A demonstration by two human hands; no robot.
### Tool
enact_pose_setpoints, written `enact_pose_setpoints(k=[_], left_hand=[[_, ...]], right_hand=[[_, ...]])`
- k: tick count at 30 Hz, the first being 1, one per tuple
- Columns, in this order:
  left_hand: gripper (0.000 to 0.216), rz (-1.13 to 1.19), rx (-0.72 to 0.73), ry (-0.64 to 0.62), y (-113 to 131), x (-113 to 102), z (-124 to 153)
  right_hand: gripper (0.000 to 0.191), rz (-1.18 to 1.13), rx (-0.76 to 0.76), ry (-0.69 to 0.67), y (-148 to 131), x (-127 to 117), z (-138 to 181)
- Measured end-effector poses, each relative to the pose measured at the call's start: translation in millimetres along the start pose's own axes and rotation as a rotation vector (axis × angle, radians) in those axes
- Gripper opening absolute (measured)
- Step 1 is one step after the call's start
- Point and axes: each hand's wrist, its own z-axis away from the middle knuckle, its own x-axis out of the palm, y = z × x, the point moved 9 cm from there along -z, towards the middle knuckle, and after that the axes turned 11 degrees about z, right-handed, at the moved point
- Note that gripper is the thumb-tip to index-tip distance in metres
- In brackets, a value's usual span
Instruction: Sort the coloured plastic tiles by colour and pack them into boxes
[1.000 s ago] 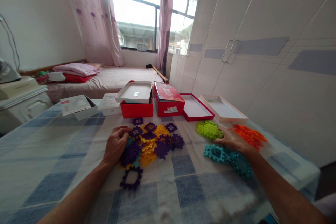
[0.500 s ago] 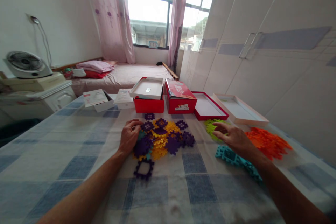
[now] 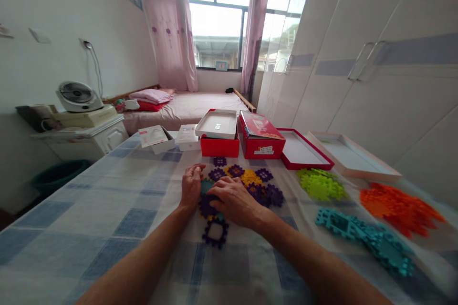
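Observation:
A mixed pile of purple and yellow interlocking foam pieces lies mid-table on the blue-checked cloth. My left hand rests at the pile's left edge, fingers curled down onto pieces beside a teal one. My right hand lies across the front of the pile, its fingers stretched left toward my left hand and covering several purple pieces. A purple square frame piece lies alone just in front of both hands.
To the right lie sorted heaps: green, orange and teal. Red boxes, a red tray and a white tray line the far edge. A fan and a bed stand beyond.
My right hand has swung left from the green and teal heaps onto the purple and yellow pile. My left hand has stayed at the pile's left edge. The view has turned left.

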Motion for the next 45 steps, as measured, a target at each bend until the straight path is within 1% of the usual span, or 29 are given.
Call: enact_pose_setpoints(k=[1, 3, 6, 11, 13, 15, 17, 19, 20, 22, 23, 24, 26, 27, 31, 35, 36, 39, 41, 45], left_hand=[[0.036, 0.008, -0.003, 0.001, -1.1, 0.3, 0.1], [0.035, 0.022, -0.009, 0.001, -3.6, 1.6, 0.2], [0.033, 0.045, -0.014, 0.000, -6.0, 3.2, 0.2], [0.031, 0.078, -0.032, 0.009, -4.1, 3.5, 1.7], [0.031, 0.091, -0.039, 0.005, -1.5, 4.4, 2.9], [0.032, 0.105, -0.045, -0.001, 1.1, 5.9, 4.3], [0.033, 0.118, -0.051, -0.004, 3.3, 6.9, 5.6], [0.036, 0.127, -0.058, -0.004, 4.9, 7.2, 6.7], [0.038, 0.131, -0.061, -0.005, 5.5, 7.2, 7.1], [0.041, 0.134, -0.069, -0.009, 6.3, 7.2, 7.8], [0.042, 0.135, -0.072, -0.011, 6.5, 7.2, 8.1], [0.044, 0.135, -0.074, -0.014, 6.7, 7.2, 8.4], [0.046, 0.136, -0.075, -0.017, 6.9, 7.4, 8.7], [0.046, 0.136, -0.074, -0.018, 7.1, 7.5, 8.8], [0.045, 0.137, -0.065, -0.016, 7.4, 8.0, 8.8], [0.045, 0.139, -0.065, -0.008, 7.4, 7.3, 9.0], [0.045, 0.140, -0.067, -0.005, 7.3, 6.9, 9.0], [0.048, 0.144, -0.077, -0.001, 7.0, 6.2, 9.2], [0.050, 0.149, -0.086, -0.003, 6.8, 6.3, 9.4], [0.053, 0.162, -0.095, 0.000, 7.1, 6.1, 9.7]], right_hand=[[0.019, 0.002, 0.004, -0.008, 3.0, 3.2, 1.5], [0.023, 0.004, 0.065, 0.000, 15.4, 3.8, 8.3], [0.030, -0.002, 0.189, 0.013, 39.3, -4.6, 18.6], [0.016, -0.176, 0.280, 0.009, 68.2, -22.3, 24.8], [0.016, -0.198, 0.339, 0.018, 82.0, -26.5, 28.8], [0.019, -0.144, 0.413, 0.067, 95.6, -31.2, 34.6], [0.021, -0.050, 0.469, 0.169, 102.0, -38.0, 40.4], [0.019, 0.006, 0.449, 0.261, 94.3, -41.8, 42.4], [0.018, 0.011, 0.402, 0.275, 85.0, -40.3, 40.8], [0.016, 0.013, 0.258, 0.231, 59.4, -30.6, 34.2], [0.018, 0.027, 0.193, 0.190, 46.9, -24.0, 31.1], [0.025, 0.051, 0.147, 0.147, 36.9, -17.0, 28.8], [0.039, 0.110, 0.123, 0.073, 27.3, -4.7, 26.7], [0.041, 0.133, 0.135, 0.050, 27.2, -0.4, 26.7], [0.034, 0.156, 0.153, 0.003, 34.8, 7.0, 31.0], [0.044, 0.159, 0.107, 0.002, 33.3, 4.3, 34.1], [0.043, 0.169, 0.097, 0.007, 31.0, 2.8, 33.8], [0.031, 0.210, 0.051, 0.014, 22.0, -0.2, 30.9], [0.028, 0.242, 0.019, 0.017, 18.4, -0.5, 28.8], [0.028, 0.289, 0.031, 0.049, 27.8, -0.5, 26.6]])
